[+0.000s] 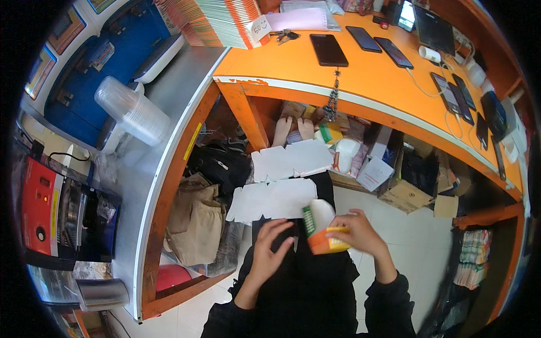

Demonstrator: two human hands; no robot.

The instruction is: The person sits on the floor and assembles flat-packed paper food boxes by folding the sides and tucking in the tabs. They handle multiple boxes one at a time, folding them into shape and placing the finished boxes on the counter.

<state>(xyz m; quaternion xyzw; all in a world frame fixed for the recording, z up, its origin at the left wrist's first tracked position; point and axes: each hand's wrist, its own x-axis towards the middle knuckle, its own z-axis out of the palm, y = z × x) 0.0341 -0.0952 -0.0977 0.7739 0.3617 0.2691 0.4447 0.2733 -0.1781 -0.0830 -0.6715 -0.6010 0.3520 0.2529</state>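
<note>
My right hand (360, 232) grips a small folded paper carton (319, 243), white inside with green, orange and yellow outside, above my lap. My left hand (269, 254) is empty, its thumb and fingers apart, a short way left of the carton. Beyond it, flat white carton blanks (273, 200) lie across my legs. A second set of blanks (293, 159) lies farther out, near the bare feet. More formed cartons (345, 151) with white, green and yellow sides sit under the desk.
An orange desk (270, 70) ahead bears several phones (328, 50), keys and a tall stack of flat cardboard (211, 22). On the metal counter (169, 107) at left are nested clear cups (132, 110) and a red machine (42, 205). Cardboard boxes (403, 194) stand beneath the desk.
</note>
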